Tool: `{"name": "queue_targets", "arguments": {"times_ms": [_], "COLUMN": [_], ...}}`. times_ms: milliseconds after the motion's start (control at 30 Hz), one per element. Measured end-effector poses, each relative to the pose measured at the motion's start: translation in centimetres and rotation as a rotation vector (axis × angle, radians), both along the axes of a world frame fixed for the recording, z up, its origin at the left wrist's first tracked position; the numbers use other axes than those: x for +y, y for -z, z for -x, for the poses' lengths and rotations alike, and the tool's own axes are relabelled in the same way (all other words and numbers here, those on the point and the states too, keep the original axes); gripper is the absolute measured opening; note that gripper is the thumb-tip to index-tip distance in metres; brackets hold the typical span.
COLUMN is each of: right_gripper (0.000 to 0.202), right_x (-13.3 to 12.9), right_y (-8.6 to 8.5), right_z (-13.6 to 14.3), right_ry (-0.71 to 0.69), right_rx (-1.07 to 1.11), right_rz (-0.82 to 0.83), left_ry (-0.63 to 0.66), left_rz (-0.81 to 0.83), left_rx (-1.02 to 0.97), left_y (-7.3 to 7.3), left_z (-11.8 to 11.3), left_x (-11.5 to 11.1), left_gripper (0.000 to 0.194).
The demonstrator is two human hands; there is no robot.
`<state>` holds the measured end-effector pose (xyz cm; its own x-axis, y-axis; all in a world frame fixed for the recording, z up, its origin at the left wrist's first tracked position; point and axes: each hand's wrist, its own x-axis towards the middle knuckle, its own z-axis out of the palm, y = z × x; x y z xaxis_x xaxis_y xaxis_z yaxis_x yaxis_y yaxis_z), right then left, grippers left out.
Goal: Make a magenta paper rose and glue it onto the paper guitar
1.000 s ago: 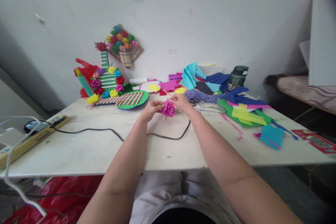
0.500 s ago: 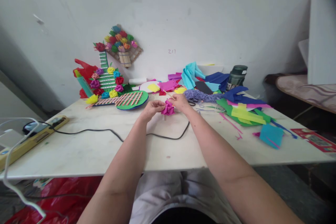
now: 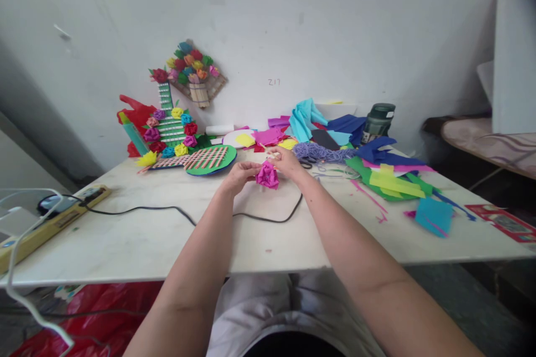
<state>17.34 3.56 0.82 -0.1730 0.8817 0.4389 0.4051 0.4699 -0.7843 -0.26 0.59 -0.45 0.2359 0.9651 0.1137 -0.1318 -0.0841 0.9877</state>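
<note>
A magenta paper flower [image 3: 267, 175] with crumpled petals is held above the table between my two hands. My left hand [image 3: 243, 174] is closed, its thumb and fingers pinching the flower's left edge. On the other side my right hand [image 3: 287, 162] is closed around a thin pale stick [image 3: 263, 148], which points up and left past the fingers. Those right fingertips are against the back of the flower, where the contact is partly hidden.
A paper-flower guitar [image 3: 173, 128] and a green oval piece [image 3: 231, 157] lie at the left. Coloured paper [image 3: 307, 117], purple yarn [image 3: 320, 152] and a dark bottle [image 3: 378, 122] are at the back. A black cable [image 3: 268, 218] crosses the table; a power strip [image 3: 98, 194] lies left.
The flower has turned slightly in my fingers and shows more of its petals towards me. The stick's angle has shifted slightly. Both hands stay in nearly the same place.
</note>
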Motion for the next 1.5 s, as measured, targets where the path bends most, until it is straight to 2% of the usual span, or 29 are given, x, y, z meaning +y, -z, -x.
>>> {"name": "queue_targets", "arguments": {"times_ms": [67,133,300,500,667,867,967,1067,1167,1333,1500], "right_gripper": [0.030,0.032,0.020,0.013,0.019,0.005,0.013,0.014,0.020,0.033,0.033], "right_x": [-0.1,-0.1,0.6,0.2,-0.5,-0.2,0.1,0.2,0.1,-0.5,-0.9], "right_y": [-0.1,-0.2,0.3,-0.4,-1.6,-1.5,-1.3,-1.0,-0.8,-1.0,-1.2], "right_z": [-0.1,-0.3,-0.3,-1.0,-1.9,-2.1,-2.1,-2.0,-1.7,-1.0,-0.6], "right_ry": [-0.014,-0.060,-0.148,-0.020,0.086,-0.015,-0.033,-0.060,-0.093,0.005,0.048], "right_rx": [-0.018,-0.034,-0.059,-0.161,-0.243,-0.193,-0.130,-0.079,-0.090,-0.210,-0.208], "right_rz": [-0.025,-0.037,-0.076,-0.096,-0.137,-0.058,-0.027,-0.023,-0.037,-0.005,0.009], "left_ry": [0.003,0.004,-0.006,-0.002,-0.031,-0.062,-0.065,-0.063,-0.053,-0.024,0.006], "left_rz": [-0.002,-0.008,-0.021,-0.049,-0.077,-0.096,-0.112,-0.108,-0.109,-0.114,-0.097], "left_rx": [-0.009,-0.016,-0.026,0.001,0.006,0.016,0.026,0.029,0.037,0.048,0.042], "left_y": [-0.1,-0.1,0.2,0.4,0.1,0.1,0.2,0.3,0.4,0.4,0.3], "left_z": [0.0,0.0,0.1,0.3,0.5,0.6,0.7,0.6,0.6,0.5,0.5], "left_x": [0.0,0.0,0.4,0.6,0.4,0.5,0.7,0.7,0.7,0.6,0.4], "left_gripper": [0.033,0.033,0.033,0.033,0.035,0.038,0.039,0.040,0.039,0.037,0.036]}}
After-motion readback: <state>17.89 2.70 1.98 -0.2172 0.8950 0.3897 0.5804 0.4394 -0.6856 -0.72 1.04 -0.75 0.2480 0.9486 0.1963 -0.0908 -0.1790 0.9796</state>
